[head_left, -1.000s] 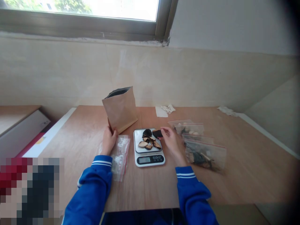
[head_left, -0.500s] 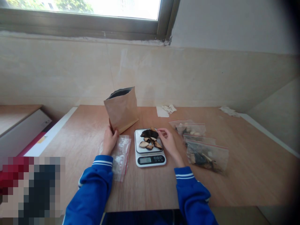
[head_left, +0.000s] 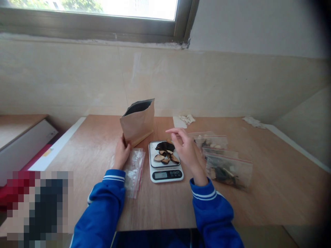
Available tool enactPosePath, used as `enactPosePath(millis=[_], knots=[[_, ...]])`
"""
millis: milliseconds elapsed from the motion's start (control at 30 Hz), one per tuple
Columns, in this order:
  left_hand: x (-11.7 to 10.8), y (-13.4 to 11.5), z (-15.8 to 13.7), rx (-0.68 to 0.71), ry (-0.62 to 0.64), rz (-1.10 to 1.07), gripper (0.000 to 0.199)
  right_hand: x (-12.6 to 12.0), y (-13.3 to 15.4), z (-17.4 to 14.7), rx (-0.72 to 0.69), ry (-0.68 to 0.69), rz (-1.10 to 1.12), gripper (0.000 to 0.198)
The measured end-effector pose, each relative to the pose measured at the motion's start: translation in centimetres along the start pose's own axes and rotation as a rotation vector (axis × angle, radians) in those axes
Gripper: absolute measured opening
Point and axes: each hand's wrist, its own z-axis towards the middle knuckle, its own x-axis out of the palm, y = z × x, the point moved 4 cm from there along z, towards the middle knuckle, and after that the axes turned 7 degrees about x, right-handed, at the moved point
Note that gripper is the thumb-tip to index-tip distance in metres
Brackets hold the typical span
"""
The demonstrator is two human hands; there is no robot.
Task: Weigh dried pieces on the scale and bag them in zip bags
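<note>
My left hand (head_left: 122, 152) grips the lower left corner of a brown kraft paper pouch (head_left: 138, 126), which stands upright with its mouth open toward me. Just right of it, a white digital kitchen scale (head_left: 152, 168) carries dark-skinned dried slices (head_left: 165, 146), pale on their cut faces; I cannot tell their kind. My right hand (head_left: 186, 148) hovers at the scale's right edge, index finger stretched out to the left and thumb apart from it, with nothing visible in it. The display is lit, but its figures are too small to read.
Clear zip bags (head_left: 134, 168) lie beside my left wrist. To the right rest several zip bags with dried contents (head_left: 227, 172). Crumpled tissue (head_left: 187, 119) and another tissue (head_left: 253, 122) lie along the table's back edge, near the wall.
My right hand has lifted from the slices on the scale and its index finger has stretched out. The pouch has shifted slightly right, still in my left hand.
</note>
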Motion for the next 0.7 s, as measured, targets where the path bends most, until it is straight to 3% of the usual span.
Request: enactPosePath(millis=[333,500,700], knots=[[-0.1,-0.2,0.0,-0.006,-0.001,-0.017,0.035,2.6,-11.7,-1.0,0.214,0.056,-0.352,0.026],[-0.2,-0.4,0.0,-0.019,-0.016,-0.013,0.038,2.6,-12.6,-1.3,0.203,0.015,-0.297,0.028],[-0.2,-0.4,0.0,-0.020,-0.006,-0.003,0.038,2.6,-13.4,-1.1,0.328,-0.030,-0.038,0.035]])
